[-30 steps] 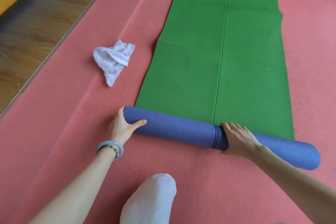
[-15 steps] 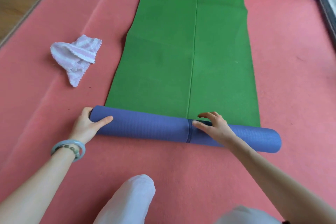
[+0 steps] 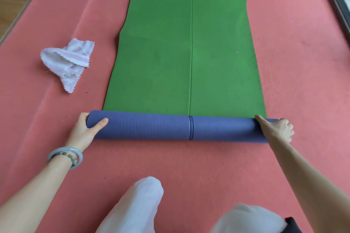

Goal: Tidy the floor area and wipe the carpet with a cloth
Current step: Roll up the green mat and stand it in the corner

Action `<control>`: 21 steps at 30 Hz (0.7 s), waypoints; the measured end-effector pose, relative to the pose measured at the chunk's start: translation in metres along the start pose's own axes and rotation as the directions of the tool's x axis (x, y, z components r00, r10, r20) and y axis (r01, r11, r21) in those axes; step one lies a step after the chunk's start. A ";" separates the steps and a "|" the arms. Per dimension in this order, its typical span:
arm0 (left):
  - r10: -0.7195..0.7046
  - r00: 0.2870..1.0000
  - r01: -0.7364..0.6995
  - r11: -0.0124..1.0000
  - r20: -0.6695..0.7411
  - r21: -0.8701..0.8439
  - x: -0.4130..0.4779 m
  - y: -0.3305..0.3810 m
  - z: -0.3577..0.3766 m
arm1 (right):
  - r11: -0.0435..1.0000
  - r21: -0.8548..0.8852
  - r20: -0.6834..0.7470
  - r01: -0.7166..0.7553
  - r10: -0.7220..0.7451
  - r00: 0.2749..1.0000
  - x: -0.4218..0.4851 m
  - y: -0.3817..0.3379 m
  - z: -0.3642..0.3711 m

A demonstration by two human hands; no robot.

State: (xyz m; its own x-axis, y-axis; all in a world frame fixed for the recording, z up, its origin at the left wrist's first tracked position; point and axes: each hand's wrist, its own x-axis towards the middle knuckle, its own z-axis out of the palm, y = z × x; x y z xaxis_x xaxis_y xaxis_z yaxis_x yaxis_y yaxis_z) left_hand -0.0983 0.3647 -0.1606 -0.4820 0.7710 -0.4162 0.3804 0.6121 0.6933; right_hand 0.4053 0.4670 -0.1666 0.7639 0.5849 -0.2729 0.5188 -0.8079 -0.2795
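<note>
Two grips hold the roll by its ends. The left grip has its thumb laid over the top and its fingers wrapped round the left end. The right grip has its thumb stretched along the top and its fingers curled at the right end. Both are closed on the roll, neither slack.

The roll lies across the near end of the mat, on the carpet just ahead of the knees. Most of the mat lies flat ahead, so the tidying looks well short of done. The cloth sits crumpled on the carpet to the left, apart from the mat and out of the roll's path. Wiping has not begun.

To roll well, both ends should probably go forward together, pressing down and away so each turn winds snug. A dark band round the middle of the roll meets the mat's centre crease. Holding those two in line is likely the best check against one end running ahead and the roll coning. The mat's edges step in at a cross crease further up, and the winding may slacken or skew there, so go slower at that point. Grips at the very ends give good steering but little pressure on the middle, which may want a palm now and then.
</note>
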 end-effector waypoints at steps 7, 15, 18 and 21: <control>0.006 0.999 -0.007 1.000 -0.044 -0.020 0.001 0.007 0.002 | 0.998 0.031 0.105 -0.046 0.042 0.994 0.009 -0.001 -0.005; -0.130 0.991 0.129 0.991 -0.018 -0.028 -0.007 0.027 -0.005 | 0.979 0.206 0.341 -0.014 -0.058 0.938 0.008 0.009 -0.028; -0.184 0.983 0.183 0.983 -0.027 -0.011 -0.002 0.035 -0.003 | 0.963 0.269 0.329 0.006 -0.098 0.939 0.012 0.017 -0.036; -0.178 0.984 0.178 0.984 -0.030 -0.004 0.004 0.044 0.001 | 0.945 0.322 0.229 0.053 -0.132 0.964 0.002 0.018 -0.045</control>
State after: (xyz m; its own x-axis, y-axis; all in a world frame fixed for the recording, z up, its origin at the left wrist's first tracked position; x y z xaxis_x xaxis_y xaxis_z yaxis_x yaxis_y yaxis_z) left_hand -0.0824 0.3951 -0.1328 -0.5659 0.6438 -0.5150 0.2855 0.7390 0.6102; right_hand 0.4327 0.4505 -0.1310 0.5802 0.6872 -0.4372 0.4073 -0.7097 -0.5749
